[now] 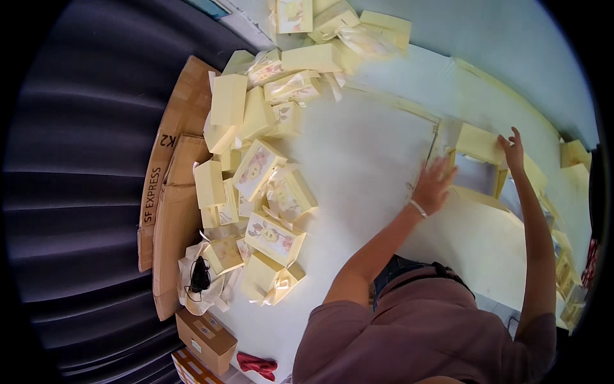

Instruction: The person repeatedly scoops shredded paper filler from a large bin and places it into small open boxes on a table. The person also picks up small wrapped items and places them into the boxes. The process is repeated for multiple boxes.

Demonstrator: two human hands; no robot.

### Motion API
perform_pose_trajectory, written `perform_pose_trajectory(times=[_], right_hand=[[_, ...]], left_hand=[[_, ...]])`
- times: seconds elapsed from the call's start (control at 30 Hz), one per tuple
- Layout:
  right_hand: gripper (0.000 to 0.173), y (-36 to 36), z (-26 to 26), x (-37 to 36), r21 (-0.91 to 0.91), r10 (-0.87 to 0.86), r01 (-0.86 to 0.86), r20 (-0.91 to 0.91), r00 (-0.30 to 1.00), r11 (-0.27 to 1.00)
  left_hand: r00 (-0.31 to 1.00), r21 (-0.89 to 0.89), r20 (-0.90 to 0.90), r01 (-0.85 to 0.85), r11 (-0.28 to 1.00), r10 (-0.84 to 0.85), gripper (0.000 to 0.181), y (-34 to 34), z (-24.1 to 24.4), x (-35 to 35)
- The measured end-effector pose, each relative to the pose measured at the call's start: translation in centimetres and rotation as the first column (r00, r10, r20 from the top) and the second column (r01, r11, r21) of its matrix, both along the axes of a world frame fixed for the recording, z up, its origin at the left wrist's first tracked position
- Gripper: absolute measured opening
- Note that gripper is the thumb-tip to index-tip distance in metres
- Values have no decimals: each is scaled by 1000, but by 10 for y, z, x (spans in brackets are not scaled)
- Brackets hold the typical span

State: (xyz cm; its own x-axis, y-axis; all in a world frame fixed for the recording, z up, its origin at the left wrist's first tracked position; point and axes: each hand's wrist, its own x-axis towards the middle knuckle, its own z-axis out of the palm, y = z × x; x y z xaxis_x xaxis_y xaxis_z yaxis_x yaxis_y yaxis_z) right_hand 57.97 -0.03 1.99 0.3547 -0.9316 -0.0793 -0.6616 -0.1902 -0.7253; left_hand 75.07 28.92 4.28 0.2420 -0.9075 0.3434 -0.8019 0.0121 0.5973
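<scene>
My left hand (434,185), blurred, is spread with fingers apart beside an open pale yellow paper box (478,144) at the right of the white table (364,153). That box has a raised flap and a pale inside. At the flap's right edge is my right hand (514,149), its fingers bent and apart; whether a fingertip touches the flap is unclear. More open yellow boxes (532,175) run down the right side behind my right forearm. Closed yellow boxes with floral fronts and ribbons (276,237) lie heaped on the left of the table.
Flattened brown cardboard (180,230) leans along the table's left edge, beside a dark curtain (91,158). A black corded item (199,276) rests on white material near the heap. At the lower left are a brown carton (206,338) and a red cloth (256,366).
</scene>
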Motion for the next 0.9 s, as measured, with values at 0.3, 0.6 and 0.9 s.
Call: perform_pose_trajectory(times=[0.3, 0.6, 0.9], right_hand=[[45, 93, 93, -47, -243, -40, 131, 345, 938, 961], [39, 218, 129, -19, -134, 115, -58, 467, 877, 989], [70, 312, 131, -34, 43, 473, -534, 408, 781, 844]], left_hand=[[597, 544, 545, -786, 294, 588, 114, 201, 93, 300], [659, 465, 534, -752, 467, 530, 118, 224, 91, 296], [597, -13, -776, -337, 941, 203, 98, 98, 81, -29]])
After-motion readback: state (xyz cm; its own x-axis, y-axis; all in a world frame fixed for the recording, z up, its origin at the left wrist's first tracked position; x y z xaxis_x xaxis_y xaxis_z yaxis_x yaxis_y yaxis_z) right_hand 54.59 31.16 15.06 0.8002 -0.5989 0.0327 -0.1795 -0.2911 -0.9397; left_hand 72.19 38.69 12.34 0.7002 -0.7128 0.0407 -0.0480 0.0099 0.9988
